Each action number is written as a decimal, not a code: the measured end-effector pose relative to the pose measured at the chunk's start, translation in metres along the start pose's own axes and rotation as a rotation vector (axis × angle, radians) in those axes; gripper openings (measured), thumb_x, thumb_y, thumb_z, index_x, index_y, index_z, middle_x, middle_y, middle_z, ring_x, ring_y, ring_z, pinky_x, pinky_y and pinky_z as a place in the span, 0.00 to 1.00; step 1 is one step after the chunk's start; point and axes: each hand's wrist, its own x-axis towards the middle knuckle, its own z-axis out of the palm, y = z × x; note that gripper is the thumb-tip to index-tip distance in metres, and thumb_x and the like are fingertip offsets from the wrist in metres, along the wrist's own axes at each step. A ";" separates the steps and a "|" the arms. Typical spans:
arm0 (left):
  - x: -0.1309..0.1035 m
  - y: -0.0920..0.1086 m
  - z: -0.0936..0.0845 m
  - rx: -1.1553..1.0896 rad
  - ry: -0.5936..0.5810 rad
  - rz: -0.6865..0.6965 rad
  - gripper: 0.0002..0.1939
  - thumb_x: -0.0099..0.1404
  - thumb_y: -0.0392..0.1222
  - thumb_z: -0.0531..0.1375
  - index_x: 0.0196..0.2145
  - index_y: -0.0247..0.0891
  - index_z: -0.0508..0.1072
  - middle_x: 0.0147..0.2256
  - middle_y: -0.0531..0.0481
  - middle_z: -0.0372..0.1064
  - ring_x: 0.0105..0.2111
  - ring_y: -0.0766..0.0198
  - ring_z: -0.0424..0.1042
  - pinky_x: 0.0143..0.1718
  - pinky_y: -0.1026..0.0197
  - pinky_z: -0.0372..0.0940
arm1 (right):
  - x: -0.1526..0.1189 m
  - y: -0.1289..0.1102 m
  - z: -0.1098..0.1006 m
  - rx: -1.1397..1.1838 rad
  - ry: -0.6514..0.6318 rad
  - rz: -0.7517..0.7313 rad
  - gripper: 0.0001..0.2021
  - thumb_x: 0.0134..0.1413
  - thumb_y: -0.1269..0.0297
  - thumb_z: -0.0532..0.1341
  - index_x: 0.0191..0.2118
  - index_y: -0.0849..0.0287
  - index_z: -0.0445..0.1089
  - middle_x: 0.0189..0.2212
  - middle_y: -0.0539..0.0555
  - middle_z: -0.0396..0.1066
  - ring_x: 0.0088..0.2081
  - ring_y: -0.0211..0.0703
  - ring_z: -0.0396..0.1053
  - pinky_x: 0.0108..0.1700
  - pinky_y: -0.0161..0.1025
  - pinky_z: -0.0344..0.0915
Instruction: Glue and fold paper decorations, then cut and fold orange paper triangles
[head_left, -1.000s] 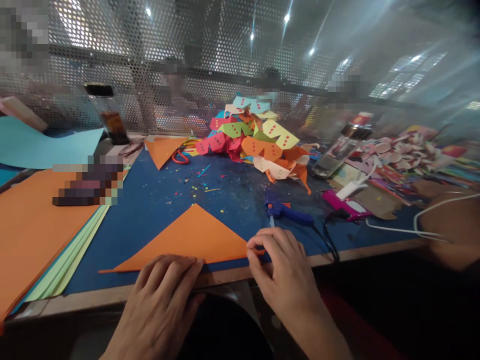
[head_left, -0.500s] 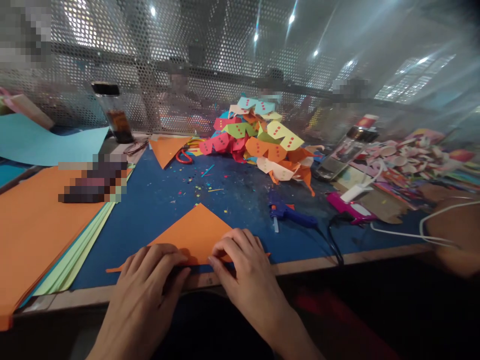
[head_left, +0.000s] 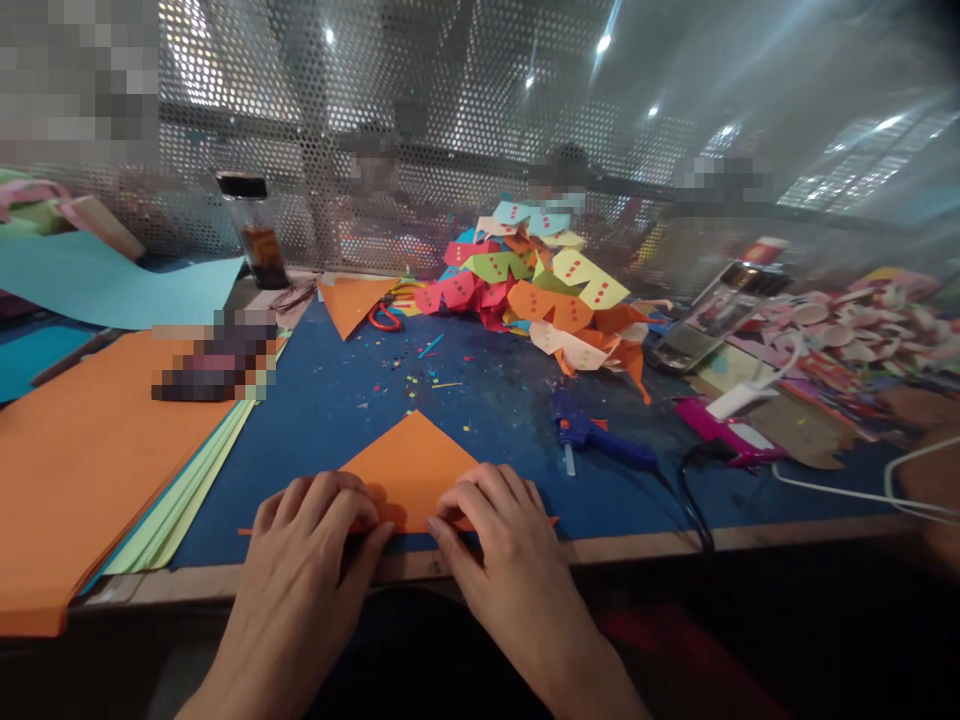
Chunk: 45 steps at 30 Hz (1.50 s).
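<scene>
A sheet of orange paper (head_left: 414, 465), folded into a triangle, lies on the blue tabletop at the front edge with its tip pointing away from me. My left hand (head_left: 315, 530) is closed on its near edge, left of the middle, thumb below and curled fingers on top. On the right part of the same edge, my right hand (head_left: 499, 530) pinches the paper between thumb and fingers. Narrow orange ends stick out beyond both hands. The fingertips partly cover the folded edge.
A stack of orange and green paper (head_left: 112, 440) with a phone (head_left: 217, 362) on it is at left. Folded paper pieces (head_left: 555, 300) are heaped behind. A blue glue gun (head_left: 600, 440) lies right, near a pink power strip (head_left: 727, 432). Scissors (head_left: 385, 312) and bottles (head_left: 262, 235) stand further back.
The whole view has shifted, so things appear further right. My left hand has moved slightly inward along the paper's near edge; both hands keep hold of it.
</scene>
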 end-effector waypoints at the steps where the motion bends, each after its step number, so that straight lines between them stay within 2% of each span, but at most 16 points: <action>1: 0.000 0.000 0.000 0.007 0.001 -0.001 0.05 0.72 0.42 0.56 0.36 0.42 0.68 0.40 0.49 0.70 0.40 0.52 0.67 0.41 0.50 0.57 | 0.001 -0.002 0.001 -0.006 -0.010 -0.010 0.07 0.60 0.71 0.66 0.34 0.54 0.67 0.35 0.49 0.71 0.41 0.47 0.67 0.42 0.47 0.60; 8: 0.002 0.001 0.003 0.003 0.042 -0.012 0.07 0.71 0.43 0.56 0.34 0.42 0.69 0.38 0.49 0.71 0.38 0.53 0.68 0.40 0.51 0.57 | 0.009 -0.014 0.012 -0.024 -0.024 -0.033 0.06 0.60 0.70 0.64 0.34 0.54 0.66 0.36 0.50 0.71 0.42 0.47 0.67 0.44 0.46 0.63; 15: 0.002 0.000 0.005 -0.009 0.052 -0.007 0.04 0.70 0.41 0.57 0.35 0.43 0.69 0.39 0.49 0.72 0.40 0.53 0.68 0.42 0.50 0.57 | 0.011 -0.012 0.016 -0.012 -0.025 -0.016 0.06 0.59 0.72 0.63 0.33 0.55 0.66 0.35 0.50 0.70 0.40 0.48 0.67 0.43 0.47 0.62; 21: 0.000 -0.008 0.004 0.024 0.056 0.044 0.03 0.69 0.43 0.60 0.37 0.43 0.70 0.40 0.50 0.73 0.40 0.55 0.69 0.42 0.51 0.58 | 0.009 -0.010 0.019 0.028 0.017 -0.020 0.07 0.57 0.72 0.64 0.33 0.55 0.65 0.35 0.50 0.70 0.40 0.48 0.67 0.42 0.45 0.63; 26: -0.001 -0.013 0.000 0.046 0.041 -0.015 0.05 0.68 0.44 0.60 0.35 0.44 0.70 0.41 0.50 0.74 0.42 0.52 0.69 0.43 0.48 0.59 | 0.009 -0.008 0.021 0.063 0.058 -0.025 0.09 0.56 0.74 0.65 0.32 0.56 0.65 0.33 0.49 0.69 0.39 0.47 0.67 0.42 0.45 0.62; 31: -0.005 -0.023 -0.005 0.057 0.062 -0.012 0.09 0.69 0.49 0.59 0.33 0.44 0.71 0.40 0.49 0.74 0.43 0.52 0.68 0.43 0.49 0.59 | 0.009 -0.007 0.022 0.096 0.057 -0.024 0.08 0.56 0.75 0.64 0.32 0.56 0.65 0.33 0.50 0.69 0.39 0.46 0.66 0.42 0.45 0.61; 36: -0.007 -0.026 -0.009 0.026 0.032 -0.112 0.12 0.69 0.52 0.59 0.32 0.44 0.71 0.42 0.48 0.73 0.45 0.49 0.66 0.45 0.48 0.58 | 0.008 -0.006 0.024 0.117 0.068 -0.030 0.09 0.55 0.76 0.63 0.32 0.56 0.65 0.33 0.49 0.69 0.38 0.46 0.66 0.42 0.44 0.60; 41: -0.008 -0.029 -0.008 -0.002 0.056 -0.073 0.10 0.67 0.52 0.61 0.33 0.46 0.72 0.41 0.50 0.74 0.45 0.49 0.67 0.43 0.49 0.60 | 0.008 -0.005 0.025 0.118 0.078 -0.036 0.09 0.55 0.76 0.63 0.32 0.55 0.64 0.32 0.49 0.68 0.38 0.46 0.65 0.41 0.44 0.59; 45: -0.008 -0.031 -0.011 -0.019 0.036 -0.115 0.10 0.69 0.52 0.58 0.34 0.45 0.72 0.42 0.50 0.74 0.47 0.47 0.67 0.47 0.45 0.61 | 0.008 -0.005 0.025 0.111 0.092 -0.046 0.09 0.55 0.76 0.62 0.32 0.55 0.64 0.32 0.49 0.68 0.38 0.46 0.65 0.41 0.44 0.60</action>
